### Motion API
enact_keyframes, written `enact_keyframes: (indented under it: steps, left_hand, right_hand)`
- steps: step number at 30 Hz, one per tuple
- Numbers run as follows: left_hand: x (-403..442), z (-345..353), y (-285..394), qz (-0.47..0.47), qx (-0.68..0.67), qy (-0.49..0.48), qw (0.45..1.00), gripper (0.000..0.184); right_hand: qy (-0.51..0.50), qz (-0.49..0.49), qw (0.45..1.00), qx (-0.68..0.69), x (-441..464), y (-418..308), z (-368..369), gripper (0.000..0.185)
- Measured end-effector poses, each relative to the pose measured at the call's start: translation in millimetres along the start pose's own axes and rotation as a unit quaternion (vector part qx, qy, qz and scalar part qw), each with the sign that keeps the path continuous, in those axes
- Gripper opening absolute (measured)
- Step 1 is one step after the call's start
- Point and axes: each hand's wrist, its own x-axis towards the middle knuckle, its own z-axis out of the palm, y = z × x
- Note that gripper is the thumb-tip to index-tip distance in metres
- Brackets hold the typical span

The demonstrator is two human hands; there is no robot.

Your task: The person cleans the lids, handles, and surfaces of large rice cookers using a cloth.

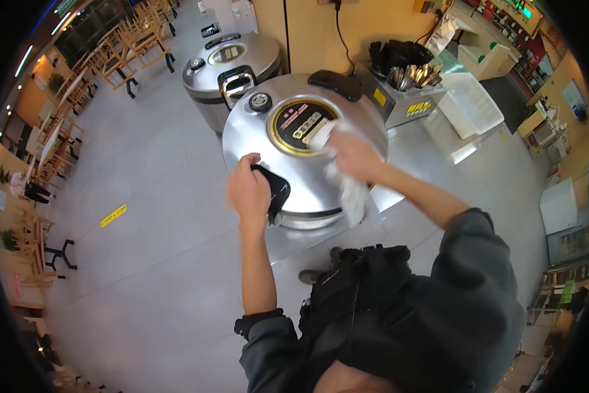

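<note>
A large steel rice cooker with a round lid stands right in front of me. On top of the lid are a dark label disc with a gold rim and a round black valve. My left hand is closed around the black handle at the cooker's near left side. My right hand, slightly blurred, presses a white cloth on the lid at the label's edge. Part of the cloth hangs down over the cooker's near right side.
A second steel cooker stands behind on the left. At the back right, a metal box holds spoons and black utensils, beside a white plastic bin. Wooden chairs line the far left, and yellow tape marks the grey floor.
</note>
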Motion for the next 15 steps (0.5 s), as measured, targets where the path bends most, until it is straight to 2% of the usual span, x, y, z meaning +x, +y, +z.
enact_keyframes:
  steps: [3,6,9,12,15]
  left_hand:
    - [1,-2,0,0.019,-0.03,0.005,0.999,0.03]
    - [1,-8,8,-0.017,-0.002,-0.02,1.0,0.035]
    - [1,-3,3,0.0,-0.033,0.003,0.999,0.031]
    - [1,-4,4,-0.009,-0.037,0.005,0.999,0.032]
    - [0,-4,4,-0.017,-0.051,0.006,0.999,0.033]
  right_hand:
    - [0.017,-0.059,0.997,-0.055,2,10,-25,0.048]
    - [0.04,-0.014,0.997,-0.057,-11,3,-20,0.047]
    - [0.058,-0.012,0.997,-0.055,-44,-15,-19,0.043]
    - [0.046,-0.029,0.997,-0.059,-81,-42,-21,0.04]
    - [-0.035,-0.071,0.993,-0.087,-77,-64,-33,0.034]
